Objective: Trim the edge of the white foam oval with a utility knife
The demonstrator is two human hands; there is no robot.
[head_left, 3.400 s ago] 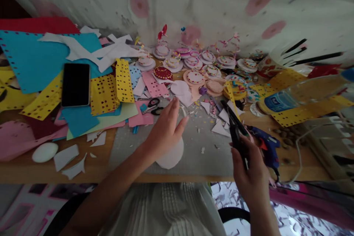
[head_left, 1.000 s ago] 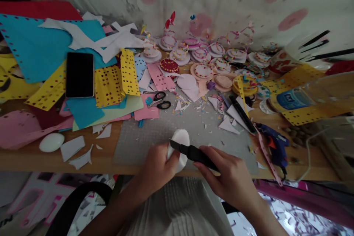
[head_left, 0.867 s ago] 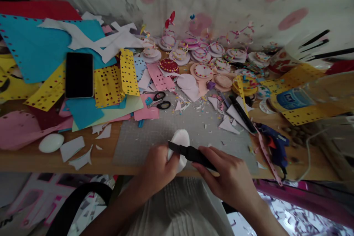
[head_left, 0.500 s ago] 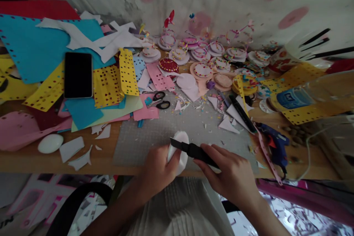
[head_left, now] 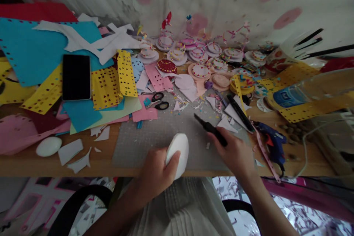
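Note:
My left hand (head_left: 157, 169) grips a white rounded disc (head_left: 181, 147), tilted up on edge at the front of the desk, thumb across its face. What the disc is made of I cannot tell. In my right hand (head_left: 235, 153) is a black craft knife (head_left: 210, 129), its blade pointing up and left above the grey cutting mat (head_left: 127, 153). Knife and disc are apart. Small paper scraps (head_left: 181, 105) lie on the mat beyond the hands, beside black-handled scissors (head_left: 160, 101).
Small decorated paper hats (head_left: 200, 70) stand along the wall. Coloured sheets, a phone (head_left: 76, 77) and a white egg-shaped piece (head_left: 49, 146) lie to the left. On the right are a black marker (head_left: 239, 112), a blue glue gun (head_left: 272, 140) and a bottle lying down (head_left: 290, 97).
The knife has moved off the disc, away to the right and forward, with my right hand. My left hand still holds the disc, now with more of its face showing.

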